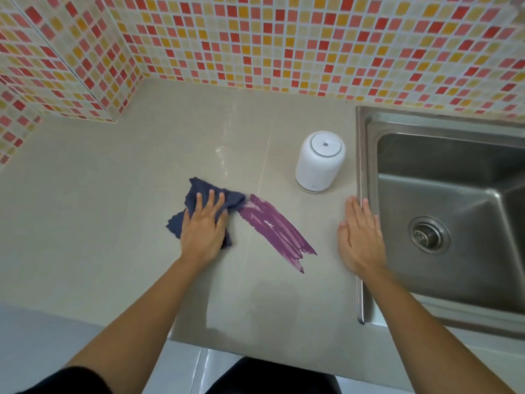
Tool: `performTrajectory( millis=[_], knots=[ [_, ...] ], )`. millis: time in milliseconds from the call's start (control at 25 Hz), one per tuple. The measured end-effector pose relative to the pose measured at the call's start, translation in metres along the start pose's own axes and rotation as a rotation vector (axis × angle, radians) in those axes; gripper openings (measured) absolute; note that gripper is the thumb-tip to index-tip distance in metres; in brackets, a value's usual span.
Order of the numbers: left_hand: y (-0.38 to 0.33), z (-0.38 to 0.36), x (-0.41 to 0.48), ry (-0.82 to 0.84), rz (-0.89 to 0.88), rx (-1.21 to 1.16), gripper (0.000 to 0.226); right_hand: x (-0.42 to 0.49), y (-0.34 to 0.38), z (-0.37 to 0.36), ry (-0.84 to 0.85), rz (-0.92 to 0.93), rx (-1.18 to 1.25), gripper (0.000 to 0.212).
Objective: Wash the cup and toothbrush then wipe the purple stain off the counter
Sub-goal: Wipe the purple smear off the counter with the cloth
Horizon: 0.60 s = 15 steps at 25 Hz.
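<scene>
Head cam: L hand [203, 231], fingers splayed, presses cloth [199, 190] mid-frame at purple stain [277, 228]. R hand [360, 237] flat, fingers together. Risk: bunched cloth smears stain wider.

Soft even light, faint glare on the counter [142, 172], edges bowed.

I count two hands, a left hand [203, 230] and a right hand [360, 237], over one tabletop [113, 194]. There is one dark blue cloth [199, 187], one purple stain [274, 227] and one white cup [319, 163]. One steel sink [440, 194] has one drain [429, 234].
</scene>
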<state>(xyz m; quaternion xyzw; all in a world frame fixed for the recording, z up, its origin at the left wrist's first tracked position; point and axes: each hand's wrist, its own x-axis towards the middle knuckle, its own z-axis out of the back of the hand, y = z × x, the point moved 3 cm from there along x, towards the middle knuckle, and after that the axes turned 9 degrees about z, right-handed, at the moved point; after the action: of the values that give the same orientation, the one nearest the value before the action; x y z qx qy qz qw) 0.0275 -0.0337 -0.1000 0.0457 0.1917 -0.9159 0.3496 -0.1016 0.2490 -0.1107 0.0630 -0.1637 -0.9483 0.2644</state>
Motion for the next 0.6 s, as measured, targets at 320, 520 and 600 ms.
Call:
performTrajectory(
  millis=[320, 520, 600],
  knots=[
    [-0.062, -0.034, -0.06, 0.121, -0.393, 0.094, 0.054, 0.0, -0.002, 0.001, -0.014, 0.013, 0.038, 0.062],
    [-0.044, -0.021, -0.012, 0.086, 0.053, 0.132, 0.053, 0.0, -0.001, 0.003, -0.03, 0.011, 0.074, 0.063],
    [-0.08, -0.024, -0.007, 0.14, -0.062, 0.178, 0.05, 0.0, -0.001, 0.003, -0.033, 0.009, 0.082, 0.063]
  ],
)
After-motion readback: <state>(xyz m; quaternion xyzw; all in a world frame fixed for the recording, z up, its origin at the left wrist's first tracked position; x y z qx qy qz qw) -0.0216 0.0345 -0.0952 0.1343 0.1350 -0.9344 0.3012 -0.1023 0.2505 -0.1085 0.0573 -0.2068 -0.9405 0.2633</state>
